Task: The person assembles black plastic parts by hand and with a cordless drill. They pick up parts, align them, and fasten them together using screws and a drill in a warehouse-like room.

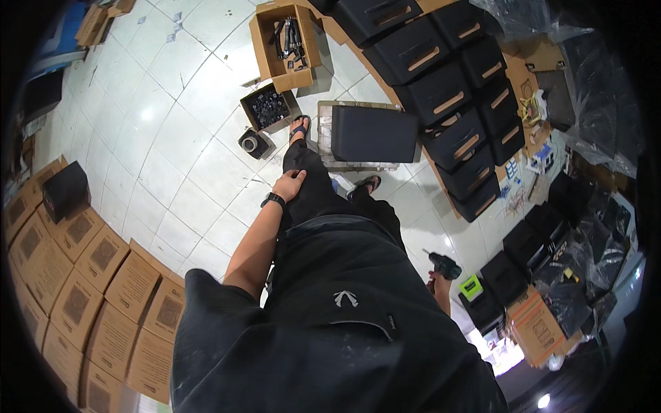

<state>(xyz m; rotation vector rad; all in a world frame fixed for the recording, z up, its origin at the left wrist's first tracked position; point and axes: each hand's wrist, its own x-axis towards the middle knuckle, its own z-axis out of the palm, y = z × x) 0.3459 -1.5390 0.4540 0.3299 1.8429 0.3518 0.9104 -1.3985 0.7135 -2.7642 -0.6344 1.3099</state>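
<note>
My right hand grips a dark cordless drill, held out to the right of my body with its bit toward the upper left. On the left, my left hand rests against my black trouser leg. Its fingers are curled in, and whatever they may hold is hidden. A black speaker cabinet lies in front of my feet on a low, padded support. Left of my foot stands a small open box with many small dark parts inside, next to a round-topped roll or can.
Further ahead, an open carton holds dark tools or handles. Rows of black cabinets with slots stand on cardboard at the right. Stacked brown cartons line the left, one black box on top. A bright green object sits near the drill.
</note>
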